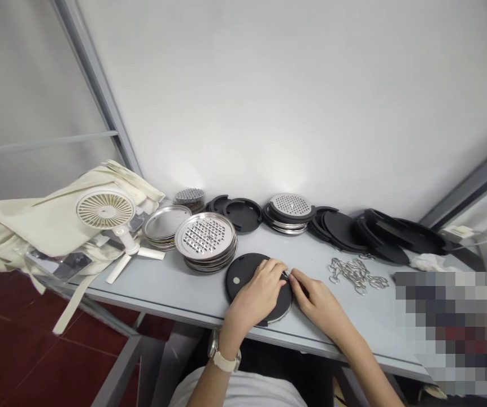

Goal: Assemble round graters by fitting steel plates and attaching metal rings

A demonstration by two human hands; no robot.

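Observation:
A black round disc (243, 271) lies flat at the front edge of the table, with a small pale dot on its left part and a strip of metal showing along its lower right rim. My left hand (254, 294) rests over it, fingers bent and closed around its right rim. From the right, my right hand (317, 299) meets that rim in a pinch. A small shiny metal piece (286, 273) shows between the fingertips of both hands; its exact shape is mostly hidden. To the right lies a loose heap of bent metal wire clips (356, 274).
Stacked round metal grater plates (205, 236) and plain metal discs (167, 222) stand left. Behind are black round frames (243, 215), a perforated plate (292, 204) on a stack, and more black parts (345, 230). A white fan (105, 210) stands by cream cloth (52, 217).

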